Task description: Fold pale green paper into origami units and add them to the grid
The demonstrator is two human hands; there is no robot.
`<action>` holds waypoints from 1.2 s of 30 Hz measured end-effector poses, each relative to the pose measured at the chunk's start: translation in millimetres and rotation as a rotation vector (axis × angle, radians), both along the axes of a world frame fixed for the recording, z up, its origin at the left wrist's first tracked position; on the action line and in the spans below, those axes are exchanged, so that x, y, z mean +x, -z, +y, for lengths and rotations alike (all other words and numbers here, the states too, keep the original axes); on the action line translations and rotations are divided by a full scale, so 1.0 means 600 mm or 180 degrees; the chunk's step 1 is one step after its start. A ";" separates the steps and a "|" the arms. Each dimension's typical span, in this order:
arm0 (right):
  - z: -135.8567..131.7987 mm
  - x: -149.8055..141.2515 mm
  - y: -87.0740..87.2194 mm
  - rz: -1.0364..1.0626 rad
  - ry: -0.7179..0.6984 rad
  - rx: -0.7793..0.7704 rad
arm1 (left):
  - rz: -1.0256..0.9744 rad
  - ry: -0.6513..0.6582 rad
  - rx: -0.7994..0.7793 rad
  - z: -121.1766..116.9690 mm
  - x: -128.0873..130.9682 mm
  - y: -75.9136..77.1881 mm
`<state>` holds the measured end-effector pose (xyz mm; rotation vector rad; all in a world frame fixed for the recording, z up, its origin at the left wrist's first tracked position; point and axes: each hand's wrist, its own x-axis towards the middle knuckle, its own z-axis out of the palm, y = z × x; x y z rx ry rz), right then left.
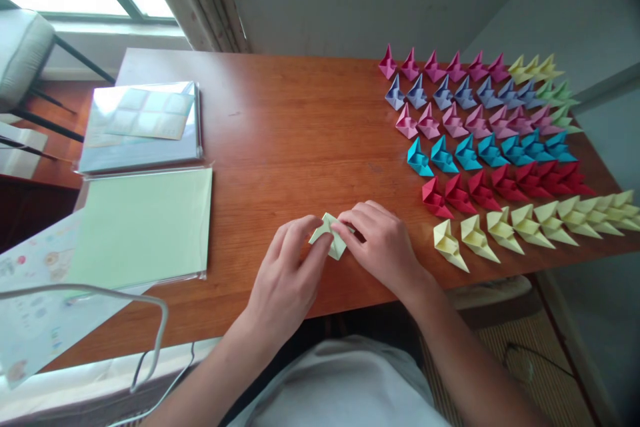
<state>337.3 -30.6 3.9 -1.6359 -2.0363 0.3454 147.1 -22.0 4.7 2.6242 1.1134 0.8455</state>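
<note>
A small pale green piece of folded paper (337,248) is between my two hands, low over the table's front edge. My left hand (293,260) pinches its left side with thumb and index finger. On its right side, my right hand (377,240) presses with closed fingers. The fingers cover part of the folds. Nearest to my right hand is a row of pale yellow origami pieces (447,243), each with pointed ends.
Rows of red (434,197), blue (419,157), pink and purple origami stand on the wooden table (280,127) at right. Packaged green paper (145,223) and a second packet (145,150) lie at left. A white cable (100,288) crosses the lower left corner.
</note>
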 end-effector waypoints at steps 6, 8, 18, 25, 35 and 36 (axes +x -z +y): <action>-0.006 -0.004 0.004 -0.0225 0.0023 0.0220 | 0.0200 0.0399 -0.0137 0.011 0.004 -0.006; -0.010 -0.001 0.002 -0.0178 -0.0063 0.0214 | 0.0217 0.0399 -0.0103 0.012 0.004 -0.006; -0.020 0.037 -0.025 -0.0186 -0.0883 -0.0181 | 0.0162 0.0656 -0.0262 0.026 -0.015 -0.006; -0.017 0.037 -0.026 -0.0119 -0.0899 -0.0124 | -0.0040 0.0709 -0.0586 0.034 -0.017 -0.020; -0.021 0.023 -0.023 0.0017 -0.0555 0.0028 | -0.0134 0.0601 -0.0486 0.036 -0.011 -0.009; -0.022 0.024 -0.023 0.0037 -0.0578 0.0018 | -0.0143 0.0573 -0.0486 0.036 -0.011 -0.009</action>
